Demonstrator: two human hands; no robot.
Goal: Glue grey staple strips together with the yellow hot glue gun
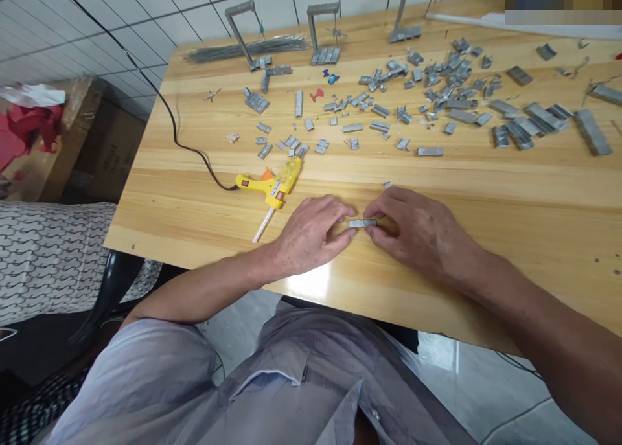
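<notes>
A short grey strip of staples (362,223) lies level at the front of the table, between my two hands. My left hand (311,232) has its thumb and index finger curled around the strip's left end. At the right end, the thumb and index finger of my right hand (422,232) close on it. Just beyond the right fingers sits a small grey staple piece (387,185), partly hidden by the hand. To the left of my left hand rests a yellow glue gun (279,182) with a clear glue stick (263,225) protruding from its back.
Loose staple pieces (451,76) scatter across the back right of the wooden table (194,192). Bracket-shaped staple stands (324,56) rise at the back, beside a bundle of thin wires (272,45). A black cord (172,118) runs to the glue gun.
</notes>
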